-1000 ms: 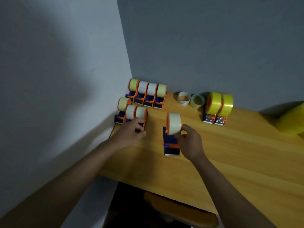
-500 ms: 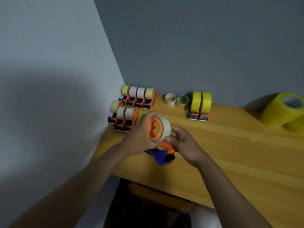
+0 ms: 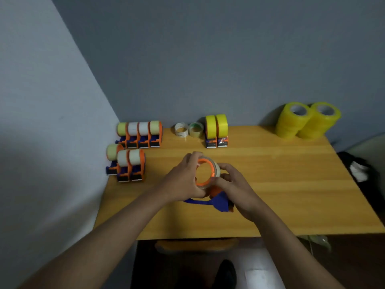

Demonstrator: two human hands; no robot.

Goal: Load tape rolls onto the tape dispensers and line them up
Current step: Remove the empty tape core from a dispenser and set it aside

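A blue-and-orange tape dispenser (image 3: 216, 202) carrying a pale tape roll (image 3: 208, 173) is being gripped above the wooden table (image 3: 281, 184) near its middle, fingers of the left hand (image 3: 183, 182) and right hand (image 3: 235, 188) curled around it, loaded dispensers (image 3: 138, 134) being kept toward ten o'clock.

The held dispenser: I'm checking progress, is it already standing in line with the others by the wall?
No, both hands hold the dispenser mid-table, apart from the lined-up dispensers.

Probably a plain room at home or in an office: a wooden desk (image 3: 281, 184) in a bare grey corner, chair (image 3: 195, 246) beneath.
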